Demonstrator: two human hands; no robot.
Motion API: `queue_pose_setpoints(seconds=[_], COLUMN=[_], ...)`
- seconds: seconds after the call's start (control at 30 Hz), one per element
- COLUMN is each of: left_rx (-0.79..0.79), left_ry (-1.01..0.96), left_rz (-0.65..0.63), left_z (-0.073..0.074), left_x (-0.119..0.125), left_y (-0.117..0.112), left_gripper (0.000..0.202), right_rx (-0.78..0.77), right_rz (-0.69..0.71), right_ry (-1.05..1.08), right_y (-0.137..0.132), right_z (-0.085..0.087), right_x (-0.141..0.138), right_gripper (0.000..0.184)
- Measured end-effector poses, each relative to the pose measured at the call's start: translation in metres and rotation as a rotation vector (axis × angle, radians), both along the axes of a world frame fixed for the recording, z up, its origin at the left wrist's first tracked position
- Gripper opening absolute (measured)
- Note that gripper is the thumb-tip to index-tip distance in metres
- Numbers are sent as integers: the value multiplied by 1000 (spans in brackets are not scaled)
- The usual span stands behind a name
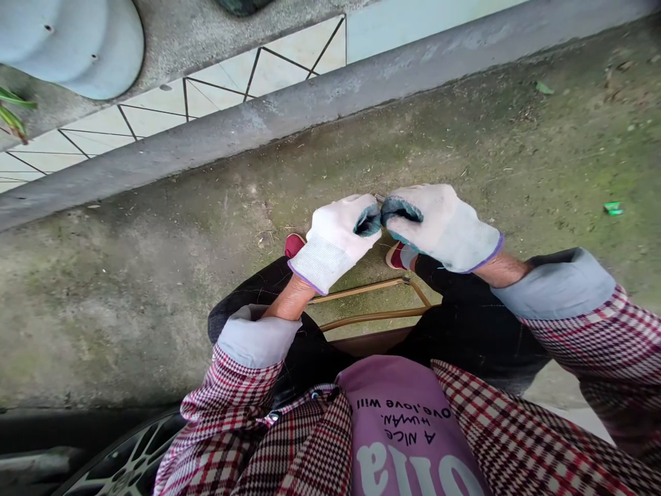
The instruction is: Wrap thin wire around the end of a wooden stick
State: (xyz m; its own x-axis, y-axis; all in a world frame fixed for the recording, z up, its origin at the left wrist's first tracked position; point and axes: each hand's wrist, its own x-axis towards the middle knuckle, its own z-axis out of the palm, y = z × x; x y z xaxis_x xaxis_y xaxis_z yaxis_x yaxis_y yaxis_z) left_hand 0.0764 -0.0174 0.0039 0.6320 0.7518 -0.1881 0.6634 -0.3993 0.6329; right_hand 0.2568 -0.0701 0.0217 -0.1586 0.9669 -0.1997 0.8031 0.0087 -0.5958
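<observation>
My left hand [341, 238] wears a white knit work glove with a dark green palm and a purple cuff edge. Its fingers are curled closed, with the thumb against them. My right hand [438, 224], gloved alike, is closed in a pinch, and the two sets of fingertips meet in front of me. Between them a small thin greyish piece [379, 198] pokes out at the top. The fingers hide most of it, so its kind cannot be made out.
Below my hands is a tan metal frame [372, 315] between my legs. A low concrete kerb [232, 138] with tiles runs beyond. A pale rounded pot [77, 48] stands at upper left, a car wheel [129, 461] at lower left. A green wrapper [613, 208] lies on the ground.
</observation>
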Motion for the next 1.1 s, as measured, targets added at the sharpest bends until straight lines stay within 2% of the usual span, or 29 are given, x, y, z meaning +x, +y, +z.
queue_pose_setpoints(seconds=[0.1, 0.23, 0.33, 0.4, 0.53, 0.6, 0.7, 0.77, 0.8, 0.9, 0.97, 1.03, 1.1], left_rx=[196, 345, 375, 346, 181, 75, -26, -48, -50, -52, -60, -65, -58], left_ry=[121, 106, 46, 26, -66, -163, -292, -335, -343, -332, -317, -310, -307], left_rz=[-181, -375, -445, -402, -85, 57, 186, 236, 248, 246, 241, 247, 252], left_z=[2, -1, -5, -6, -6, -5, -4, -3, -3, 0, 2, 3, 4], left_x=[-2, -3, -6, -9, -10, -8, -5, -4, -4, -6, -7, -8, -8], left_y=[-4, -14, -18, -17, -10, -6, -4, -3, -2, 0, 1, 1, 0], left_gripper=[16, 23, 25, 24, 24, 23, 16, 12, 10, 7, 7, 7, 7], right_rx=[-195, -490, -707, -788, -699, -599, -384, -293, -303, -441, -472, -378, -226], right_rz=[-133, -259, -352, -382, -390, -399, -491, -520, -481, -266, -214, -250, -247], right_ry=[371, 780, 930, 996, 1042, 1007, 917, 858, 842, 853, 867, 796, 625], right_y=[2, -2, -6, -5, 3, 6, 8, 8, 8, 6, 6, 6, 8], right_z=[-8, -23, -28, -27, -15, -8, 0, 2, 3, 3, 1, -1, -4], right_x=[4, 7, 6, 4, 5, 7, 9, 9, 8, 6, 4, 2, 0], right_gripper=[22, 32, 39, 40, 32, 27, 16, 7, 4, 10, 13, 10, 10])
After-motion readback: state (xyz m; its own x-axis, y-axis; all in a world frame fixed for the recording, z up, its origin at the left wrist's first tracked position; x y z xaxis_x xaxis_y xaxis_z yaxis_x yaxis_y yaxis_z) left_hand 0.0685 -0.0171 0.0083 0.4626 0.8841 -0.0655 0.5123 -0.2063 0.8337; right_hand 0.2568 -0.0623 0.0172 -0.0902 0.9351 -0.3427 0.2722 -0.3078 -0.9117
